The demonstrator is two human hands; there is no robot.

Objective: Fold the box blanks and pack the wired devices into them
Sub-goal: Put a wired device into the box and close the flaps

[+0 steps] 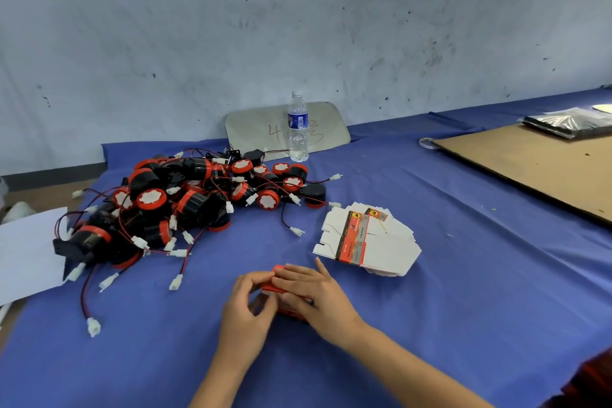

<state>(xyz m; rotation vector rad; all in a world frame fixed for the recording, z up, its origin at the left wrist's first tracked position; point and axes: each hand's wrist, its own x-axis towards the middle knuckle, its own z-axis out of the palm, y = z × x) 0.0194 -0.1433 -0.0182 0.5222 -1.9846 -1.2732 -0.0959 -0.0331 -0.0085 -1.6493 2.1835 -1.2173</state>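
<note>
Hands (281, 301) (both curled) around box (276, 288)

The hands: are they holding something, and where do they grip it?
Both hold a small red box: left hand pinches its near-left end, right hand lies over its top.

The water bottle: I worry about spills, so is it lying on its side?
No, the water bottle stands upright on the blue cloth, its cap on top.
</note>
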